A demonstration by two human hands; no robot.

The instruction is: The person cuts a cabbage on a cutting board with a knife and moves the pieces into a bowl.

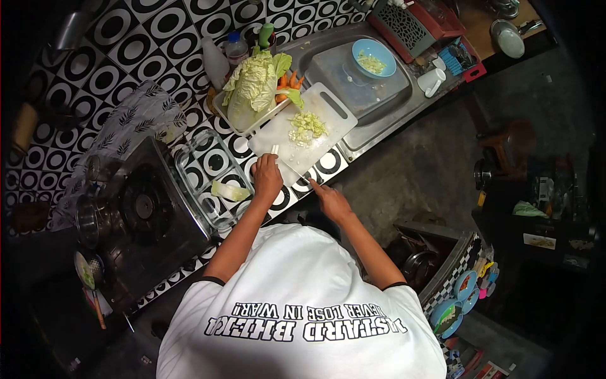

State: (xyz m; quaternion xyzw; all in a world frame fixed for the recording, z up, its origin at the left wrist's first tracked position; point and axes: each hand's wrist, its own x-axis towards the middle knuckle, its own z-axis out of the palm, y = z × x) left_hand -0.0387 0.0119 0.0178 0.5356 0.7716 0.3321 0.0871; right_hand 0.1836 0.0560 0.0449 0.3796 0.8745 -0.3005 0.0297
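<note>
My left hand (267, 176) is closed on a pale strip of cabbage (274, 150) at the near-left edge of the white cutting board (328, 140). In my right hand (332, 203) is the handle of a knife (295, 170), its thin blade lying over the board's near edge, pointing toward my left hand. Chopped cabbage (307, 127) sits in a small heap in the middle of the board. A glass dish (187, 165) stands to the left, with a cut cabbage piece (230, 191) in it.
Behind the board, a tray (242, 131) holds a napa cabbage (250, 95) and carrots (287, 83). A blue bowl (374, 58) of chopped pieces rests on a lid-like cover over the sink (353, 144). A white mug (431, 83) lies right of it; the stove (142, 208) is left.
</note>
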